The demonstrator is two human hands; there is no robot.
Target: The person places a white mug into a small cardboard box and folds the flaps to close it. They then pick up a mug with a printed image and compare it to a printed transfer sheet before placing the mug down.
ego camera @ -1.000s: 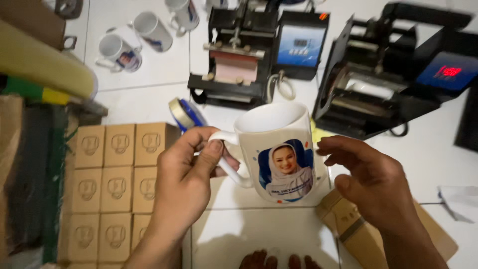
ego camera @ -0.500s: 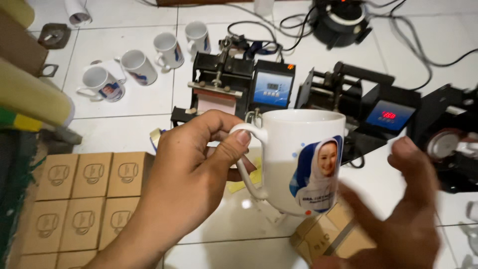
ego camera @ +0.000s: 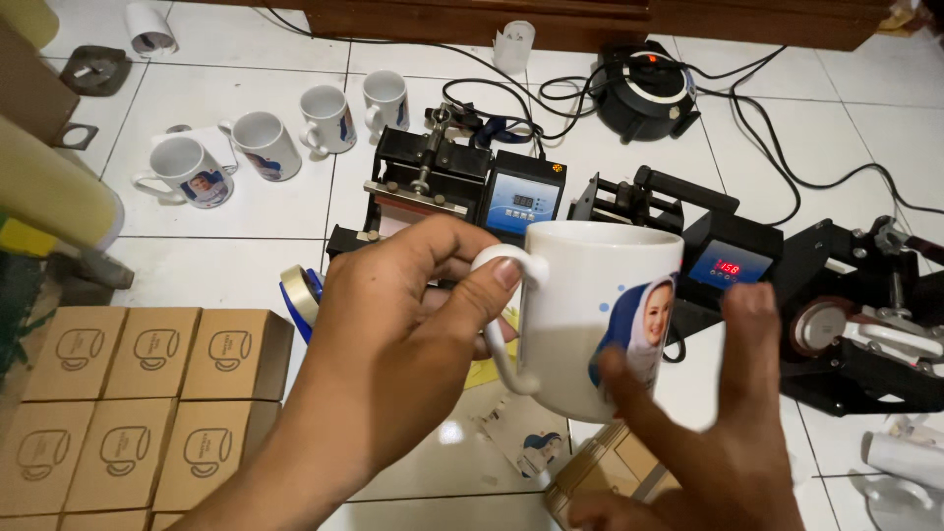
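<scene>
Fingers [ego camera: 462, 258] of the left hand [ego camera: 393, 344] are curling shut around the handle of a white mug [ego camera: 575, 305], the thumb pressing on the top of the loop, and are holding it up above the tiled floor [ego camera: 236, 265]. The mug is standing upright in the air, its printed portrait facing the right hand [ego camera: 708, 442]. That hand is spread open beside the mug, one fingertip touching the print low on the wall while the others are standing clear. Behind the mug two black mug presses [ego camera: 462, 187] with lit displays are sitting on the floor, cables trailing away. Four more printed mugs [ego camera: 265, 143] are standing farther off at the left. Brown cardboard boxes [ego camera: 138, 393] are lying in rows at the lower left, a tape roll [ego camera: 300, 295] just beside them.
</scene>
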